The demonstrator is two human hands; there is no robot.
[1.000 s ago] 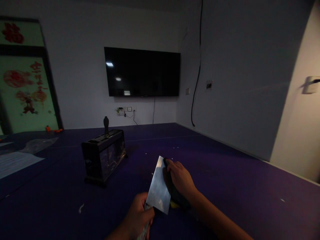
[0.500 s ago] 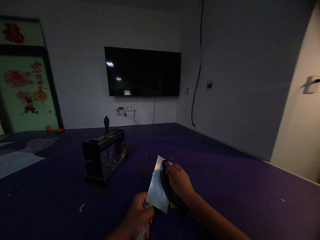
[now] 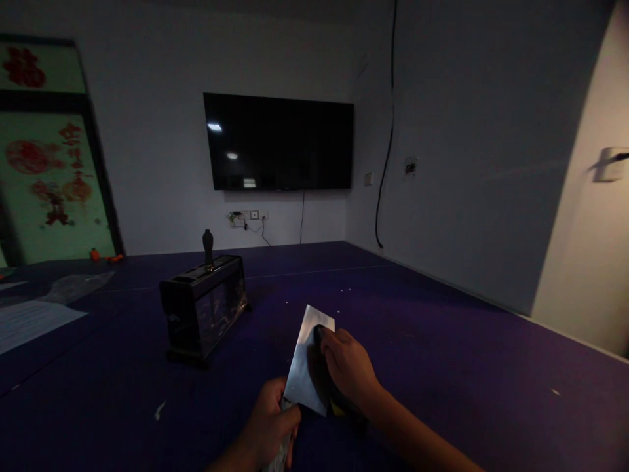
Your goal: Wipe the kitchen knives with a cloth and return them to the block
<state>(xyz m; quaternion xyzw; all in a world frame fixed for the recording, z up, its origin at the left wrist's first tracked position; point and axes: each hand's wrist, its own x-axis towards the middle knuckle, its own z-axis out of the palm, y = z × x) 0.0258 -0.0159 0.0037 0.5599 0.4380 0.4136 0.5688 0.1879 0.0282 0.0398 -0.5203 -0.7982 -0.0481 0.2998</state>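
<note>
A cleaver (image 3: 305, 367) with a broad, shiny rectangular blade tilts upward in front of me at the lower middle. My left hand (image 3: 272, 419) is wrapped round its pale, patterned handle. Against the face of the blade, my right hand (image 3: 350, 367) presses a dark pad-like piece (image 3: 319, 335) under closed fingers. What that piece is cannot be made out. Below the right hand, near the blade's lower corner, a yellow patch (image 3: 338, 408) shows, mostly hidden.
A black knife block (image 3: 184, 321) with a glossy side and one dark handle (image 3: 208, 246) upright in it stands to the left on the purple surface (image 3: 442, 328). Papers (image 3: 34, 321) and clear plastic (image 3: 78, 287) lie farther left. White scraps (image 3: 160, 411) are scattered about.
My right hand has slid slightly down and left along the blade with the dark piece. The cleaver has shifted a little left; my left hand keeps its hold.
</note>
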